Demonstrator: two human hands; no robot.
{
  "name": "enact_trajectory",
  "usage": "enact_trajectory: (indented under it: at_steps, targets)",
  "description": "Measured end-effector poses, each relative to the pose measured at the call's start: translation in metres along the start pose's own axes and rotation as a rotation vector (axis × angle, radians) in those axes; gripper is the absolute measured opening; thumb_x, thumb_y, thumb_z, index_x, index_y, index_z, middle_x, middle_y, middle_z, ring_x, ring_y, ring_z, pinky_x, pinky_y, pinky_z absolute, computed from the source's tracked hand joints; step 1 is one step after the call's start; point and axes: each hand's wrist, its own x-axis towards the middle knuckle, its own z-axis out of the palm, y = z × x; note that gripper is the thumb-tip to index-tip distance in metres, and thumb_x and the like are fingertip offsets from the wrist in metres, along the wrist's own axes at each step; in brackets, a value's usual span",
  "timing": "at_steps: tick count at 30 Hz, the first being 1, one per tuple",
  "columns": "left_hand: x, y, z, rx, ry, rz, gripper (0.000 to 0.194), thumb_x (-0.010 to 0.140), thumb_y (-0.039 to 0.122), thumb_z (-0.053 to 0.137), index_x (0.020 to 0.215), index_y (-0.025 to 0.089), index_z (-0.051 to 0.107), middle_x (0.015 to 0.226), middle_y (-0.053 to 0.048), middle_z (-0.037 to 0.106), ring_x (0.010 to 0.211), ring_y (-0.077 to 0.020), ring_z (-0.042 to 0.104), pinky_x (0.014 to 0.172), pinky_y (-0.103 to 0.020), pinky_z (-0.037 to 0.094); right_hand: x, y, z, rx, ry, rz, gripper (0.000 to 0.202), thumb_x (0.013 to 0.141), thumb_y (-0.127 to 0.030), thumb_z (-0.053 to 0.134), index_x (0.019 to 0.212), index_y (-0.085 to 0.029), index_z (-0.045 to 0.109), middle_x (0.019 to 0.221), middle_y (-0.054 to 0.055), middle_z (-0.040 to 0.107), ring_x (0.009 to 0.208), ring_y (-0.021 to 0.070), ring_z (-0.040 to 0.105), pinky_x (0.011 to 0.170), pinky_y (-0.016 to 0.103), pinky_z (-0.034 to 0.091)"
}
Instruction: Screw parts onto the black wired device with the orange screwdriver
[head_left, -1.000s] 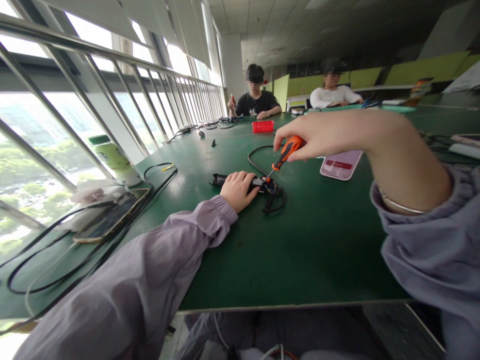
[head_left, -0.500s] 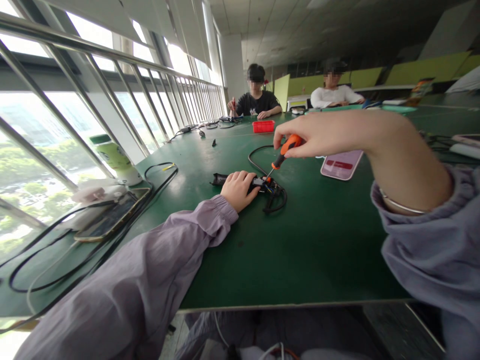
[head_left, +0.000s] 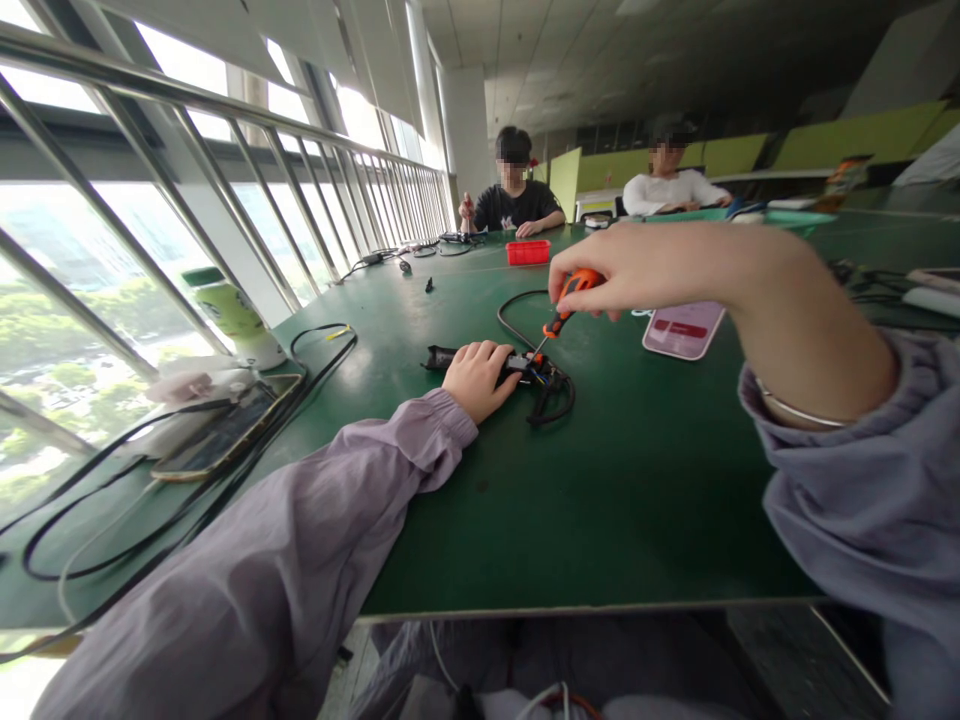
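Note:
My left hand (head_left: 481,382) is wrapped over a black elongated device (head_left: 442,358) that lies on the green table (head_left: 600,500). Coloured wires and a black cable (head_left: 568,400) come out at the device's right end. With my right hand (head_left: 637,268) I grip an orange and black screwdriver (head_left: 576,292) by its handle. Its shaft slants down to the left, and the tip meets the wired end of the device beside a small orange part (head_left: 538,358). The exact contact point is too small to make out.
A pink-framed phone (head_left: 684,330) lies right of the screwdriver, a red tray (head_left: 528,252) farther back. Cables, a phone (head_left: 225,430) and a green cup (head_left: 236,318) are at the left. Two people (head_left: 517,200) sit across the table.
The fingers of my right hand have shifted around the screwdriver handle, which looks slightly turned. My left hand and the device hold the same place.

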Motion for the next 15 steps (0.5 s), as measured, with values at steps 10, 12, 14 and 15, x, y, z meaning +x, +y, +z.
enact_trajectory:
  at_steps: [10,12,14,15]
  targets:
    - [-0.0001,-0.0006,0.0011,-0.019,0.007,0.004,0.036,0.088,0.038,0.043,0.116,0.018,0.052,0.107,-0.009,0.056,0.099,-0.024,0.05,0.091,-0.038,0.038,-0.0021,-0.0032,-0.0004,0.013,-0.028,0.009,0.036,0.081,-0.046,0.043,0.099,-0.021,0.062,0.066,0.001,0.063,0.055,0.0144,0.055,0.056,0.029,0.034]
    - [0.0001,-0.0005,0.001,-0.022,0.004,0.003,0.036,0.088,0.038,0.043,0.117,0.017,0.052,0.107,-0.009,0.056,0.1,-0.0242,0.05,0.091,-0.038,0.038,-0.0017,-0.0016,-0.0002,0.005,0.006,-0.019,0.034,0.079,-0.043,0.046,0.101,-0.022,0.062,0.075,0.003,0.065,0.058,0.0144,0.056,0.056,0.029,0.034]
    - [0.0002,-0.0002,0.0008,-0.025,0.002,0.001,0.036,0.088,0.038,0.043,0.117,0.017,0.052,0.108,-0.009,0.056,0.1,-0.0243,0.05,0.092,-0.038,0.038,-0.0015,0.0002,0.0002,-0.003,0.01,-0.036,0.034,0.078,-0.041,0.047,0.102,-0.022,0.062,0.081,0.003,0.066,0.059,0.0147,0.057,0.056,0.029,0.034]
    - [0.0002,0.0,0.0007,-0.025,0.002,0.0,0.037,0.088,0.038,0.043,0.117,0.017,0.052,0.108,-0.009,0.056,0.1,-0.0243,0.05,0.092,-0.038,0.038,-0.0015,0.001,0.0005,-0.006,0.001,-0.036,0.034,0.078,-0.041,0.047,0.103,-0.022,0.062,0.081,0.003,0.066,0.06,0.015,0.057,0.057,0.029,0.034]
